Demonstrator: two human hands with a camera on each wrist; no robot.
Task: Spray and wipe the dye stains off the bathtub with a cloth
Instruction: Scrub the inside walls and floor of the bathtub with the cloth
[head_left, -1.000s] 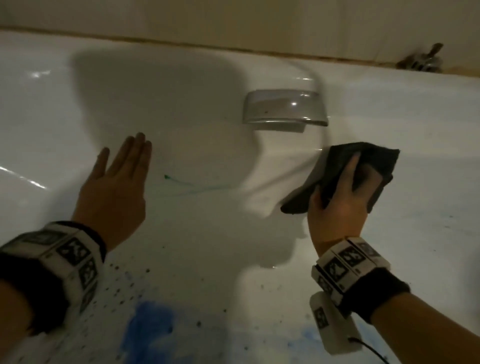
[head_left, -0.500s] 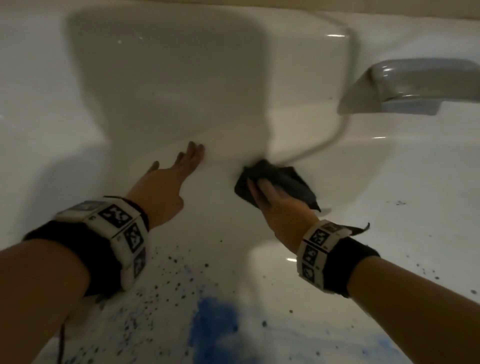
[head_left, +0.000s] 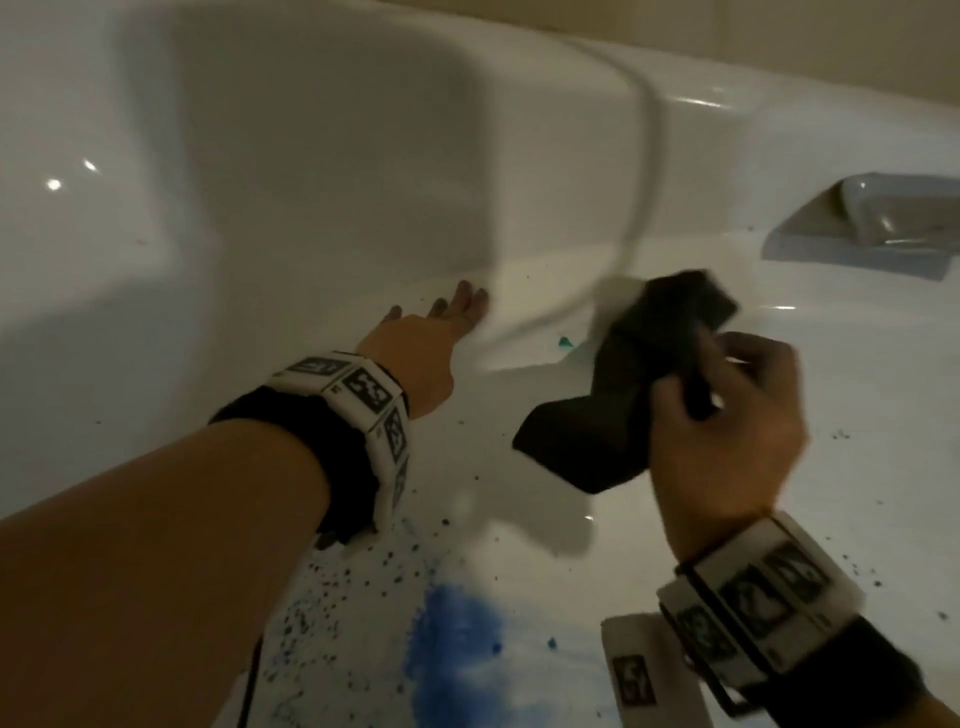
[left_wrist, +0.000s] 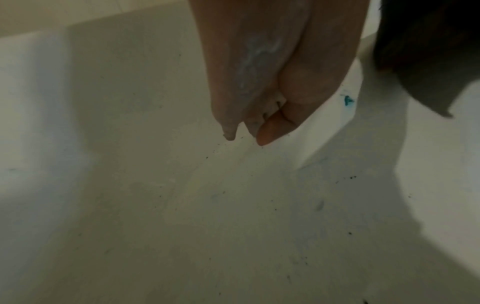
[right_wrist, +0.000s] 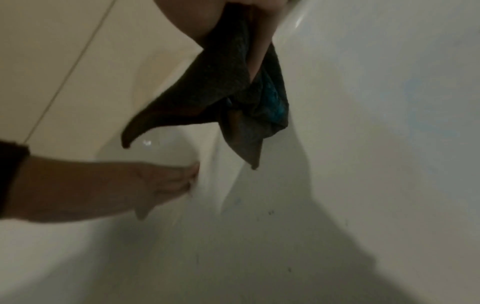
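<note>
White bathtub (head_left: 260, 218), dim light. Right hand (head_left: 727, 415) fingers grip dark cloth (head_left: 613, 415), lifted off the tub. Left hand (head_left: 421, 353) flat, fingers straight, bracing on the wall. Small teal stain (head_left: 564, 342) between both fingertips; blue patch (head_left: 457, 634) and specks below wrists remain. Wiping partway done.

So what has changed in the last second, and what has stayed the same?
The right hand lifted the dark cloth off the bathtub wall and now grips it bunched; the thin teal streak is wiped down to a small teal spot. The left hand stays flat on the tub, and the big blue stain remains.
</note>
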